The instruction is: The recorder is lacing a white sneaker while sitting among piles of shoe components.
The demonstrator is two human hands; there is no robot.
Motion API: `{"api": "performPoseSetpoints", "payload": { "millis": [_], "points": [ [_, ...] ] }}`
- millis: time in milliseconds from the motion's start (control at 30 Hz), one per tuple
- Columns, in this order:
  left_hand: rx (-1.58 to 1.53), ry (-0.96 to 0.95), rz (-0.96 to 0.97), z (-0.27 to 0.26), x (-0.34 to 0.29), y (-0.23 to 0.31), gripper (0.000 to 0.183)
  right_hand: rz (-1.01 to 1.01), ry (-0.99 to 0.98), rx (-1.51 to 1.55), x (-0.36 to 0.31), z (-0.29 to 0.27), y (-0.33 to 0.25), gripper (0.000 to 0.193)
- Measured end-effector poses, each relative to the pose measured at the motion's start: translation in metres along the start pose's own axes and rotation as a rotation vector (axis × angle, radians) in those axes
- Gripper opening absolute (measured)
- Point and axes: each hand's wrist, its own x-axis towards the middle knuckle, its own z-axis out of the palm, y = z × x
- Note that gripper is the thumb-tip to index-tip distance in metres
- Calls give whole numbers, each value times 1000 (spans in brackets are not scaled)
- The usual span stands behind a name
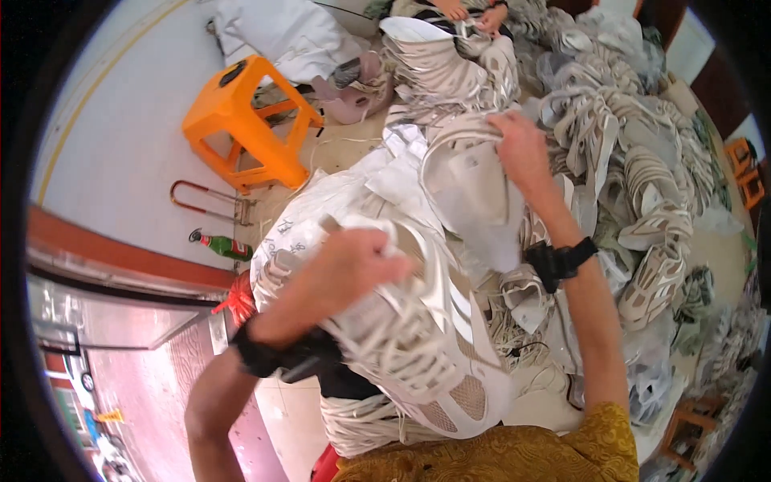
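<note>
A beige and white laced shoe upper (409, 345) lies across my lap area, its mesh toe toward me and its laces in loose loops. Over its collar end is my left hand (365, 261), fingers curled together and smeared by motion; what they pinch, if anything, is hidden. Farther off to the right, my right hand (522, 149) grips the edge of another pale shoe upper (470, 185), which is blurred and tilted. Below the laced upper sits a bundle of off-white laces (369, 426).
Heaps of shoe uppers (594, 128) cover the floor at right and far. White sacking (297, 217) spreads at centre left. An orange stool (249, 120), a green bottle (221, 245) and a doorway edge (144, 269) stand left. Another person's hands (474, 14) work at the far side.
</note>
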Motion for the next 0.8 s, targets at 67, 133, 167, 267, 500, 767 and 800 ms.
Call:
{"api": "performPoseSetpoints", "payload": {
  "millis": [67, 133, 167, 267, 500, 767, 800],
  "points": [
    [102, -2, -34, 43, -10, -8, 42, -171, 2, -136, 25, -35, -35, 16],
    [207, 31, -35, 75, -13, -16, 41, -327, -24, -208, 31, -50, -84, 14],
    [183, 154, 16, 85, -13, -21, 43, -460, -51, -284, 29, -50, -112, 13],
    [199, 277, 120, 90, -21, -3, 45, -635, -19, -381, 1, -40, -162, 10],
    [555, 531, 303, 85, -75, -23, 17, -765, -192, -429, -26, -60, -226, 15],
    [7, 847, 308, 65, -81, -68, 48, -732, -209, -401, -75, -59, -269, 21],
    [51, 831, 335, 70, -77, -75, 51, -676, -309, -296, -80, -67, -272, 28]
  ]
}}
